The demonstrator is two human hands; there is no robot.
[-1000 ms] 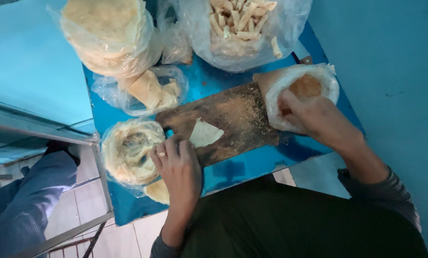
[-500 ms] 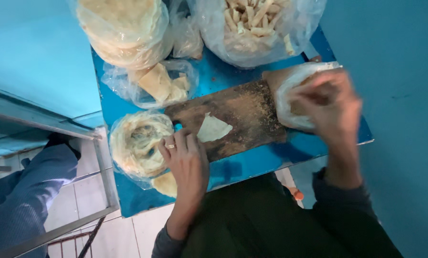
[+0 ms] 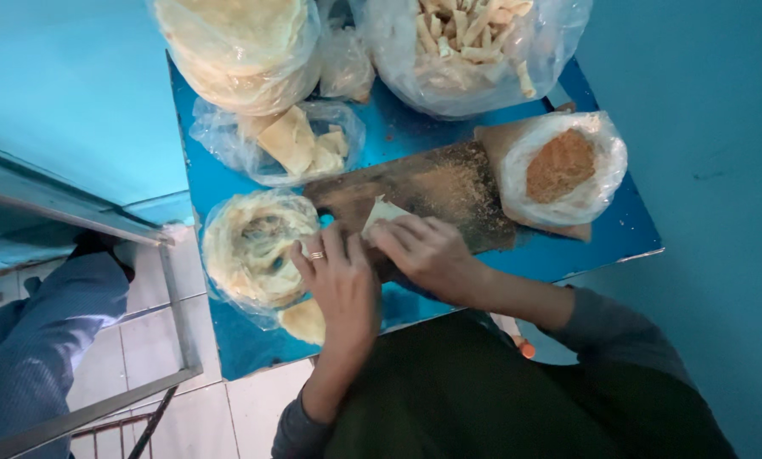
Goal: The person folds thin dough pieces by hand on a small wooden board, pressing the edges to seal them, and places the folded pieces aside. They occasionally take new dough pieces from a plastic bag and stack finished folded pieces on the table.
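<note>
Small blue table [image 3: 602, 242] seen from above, set against blue walls. Dark wooden cutting board [image 3: 449, 183] lying across its middle, dusted with crumbs.

Left hand [image 3: 340, 285], ring on one finger, resting palm-down at near left end of board, fingers loosely curled, fingertips touching lower edge of a pale dough wrapper [image 3: 382, 212]. Right hand [image 3: 427, 251] just beside it, fingers bent over same wrapper, pinching its near edge. Both hands in contact with wrapper; grip light, neither clenched into a fist. Wrapper itself lying on board's left end, folded to a point, mostly hidden under the fingers.

Around:
- Left of hands, open plastic bag with coiled stack of thin dough sheets [image 3: 249, 246], touching table's left edge.
- Behind that, clear bag of folded triangular pieces [image 3: 291, 140].
- Far left corner, large bagged stack of round flatbreads [image 3: 240, 47].
- Far right, big clear bag of pale rolled sticks [image 3: 470, 38].
- Right end of board, open bag of brown crumbly filling [image 3: 561, 166], well apart from both hands.

Beyond table on the left, another person's blue trouser leg [image 3: 32, 340] beside a metal frame [image 3: 177, 314], over white tiled floor.
</note>
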